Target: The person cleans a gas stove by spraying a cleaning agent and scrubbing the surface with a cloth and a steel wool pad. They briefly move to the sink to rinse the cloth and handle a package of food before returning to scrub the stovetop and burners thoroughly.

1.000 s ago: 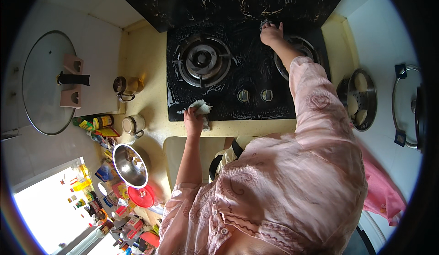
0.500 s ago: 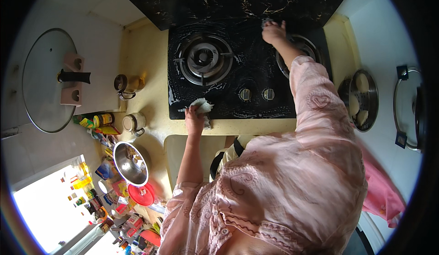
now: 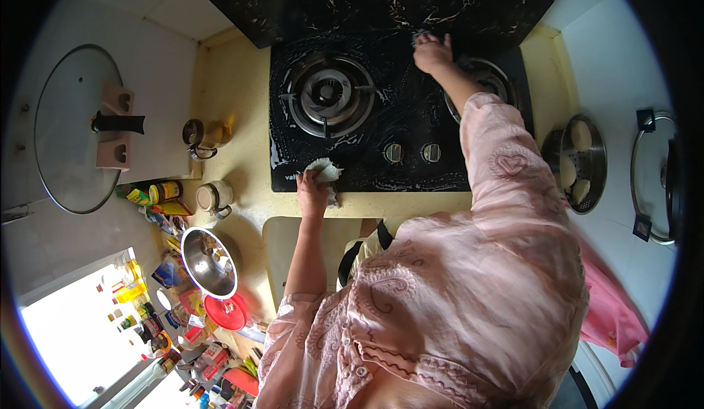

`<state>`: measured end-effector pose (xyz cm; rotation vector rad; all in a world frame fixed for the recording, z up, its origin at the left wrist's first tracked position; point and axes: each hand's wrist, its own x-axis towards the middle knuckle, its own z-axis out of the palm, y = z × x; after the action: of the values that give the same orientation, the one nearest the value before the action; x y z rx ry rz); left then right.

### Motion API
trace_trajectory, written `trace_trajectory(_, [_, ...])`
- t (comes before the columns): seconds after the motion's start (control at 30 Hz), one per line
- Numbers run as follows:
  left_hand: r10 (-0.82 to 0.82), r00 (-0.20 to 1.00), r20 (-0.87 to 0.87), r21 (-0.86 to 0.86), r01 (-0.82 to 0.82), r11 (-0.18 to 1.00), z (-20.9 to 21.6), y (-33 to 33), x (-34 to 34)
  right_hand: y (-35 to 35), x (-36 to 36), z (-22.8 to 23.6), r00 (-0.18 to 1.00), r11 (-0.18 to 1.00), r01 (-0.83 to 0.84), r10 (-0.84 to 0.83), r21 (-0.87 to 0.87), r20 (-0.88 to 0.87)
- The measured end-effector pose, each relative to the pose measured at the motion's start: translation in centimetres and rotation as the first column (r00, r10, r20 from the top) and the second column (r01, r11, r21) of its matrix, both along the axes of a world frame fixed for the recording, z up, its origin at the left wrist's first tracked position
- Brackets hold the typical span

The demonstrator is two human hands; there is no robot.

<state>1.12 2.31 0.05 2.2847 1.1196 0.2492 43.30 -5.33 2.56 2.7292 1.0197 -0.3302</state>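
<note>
A black glass gas stove [image 3: 411, 116], streaked with whitish suds, lies in front of me. At its front left edge my left hand [image 3: 312, 189] is closed on a crumpled whitish cloth [image 3: 324, 168], part of which hangs over the rim. My right hand [image 3: 433, 51] reaches to the back of the stove, its fingers pressing a small grey scrubber [image 3: 419, 37] there; most of the scrubber is hidden. The left burner [image 3: 327, 95] shows whole, while my right forearm partly covers the right burner [image 3: 490, 78]. Two knobs [image 3: 394, 152] sit between the burners near the front.
Left of the stove stand a glass jug [image 3: 207, 136] with amber liquid and a lidded jar [image 3: 213, 198]. Further back toward me are a steel bowl [image 3: 209, 262] and a red lid [image 3: 226, 311]. A perforated steel pan [image 3: 587, 163] and pot lids hang on the side walls.
My right hand has slid slightly left along the back of the stove with the scrubber. The left hand and its cloth have stayed in place.
</note>
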Motion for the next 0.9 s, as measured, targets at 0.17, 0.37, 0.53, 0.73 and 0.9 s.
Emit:
trace_trajectory(0.17, [-0.027, 0.998, 0.057, 0.071, 0.023, 0.997, -0.2, -0.2, 0.2, -1.3, 0.1, 0.7, 0.999, 0.997, 0.010, -0.013, -0.078, -0.046])
trace_trajectory(0.37, [-0.004, 1.000, 0.013, 0.008, 0.004, 1.000, -0.3, 0.1, 0.1, 1.9, -5.0, -0.9, 0.959, 0.958, -0.277, 0.280, 0.076, -0.033])
trace_trajectory(0.53, [-0.018, 0.999, 0.031, 0.011, 0.018, 1.000, -0.2, 0.1, -0.1, 1.5, -2.3, -0.1, 0.987, 0.987, -0.163, 0.163, 0.014, -0.007])
trace_trajectory(0.73, [-0.009, 0.998, 0.058, 0.038, 0.006, 0.999, 0.3, -0.6, 0.6, -0.4, -1.3, -0.2, 0.994, 0.994, -0.109, 0.110, 0.010, -0.020])
trace_trajectory(0.9, [-0.012, 0.999, 0.049, 0.034, 0.010, 0.999, 0.0, -0.2, 0.1, -1.2, -4.3, -0.3, 0.946, 0.946, -0.310, 0.316, 0.094, -0.065])
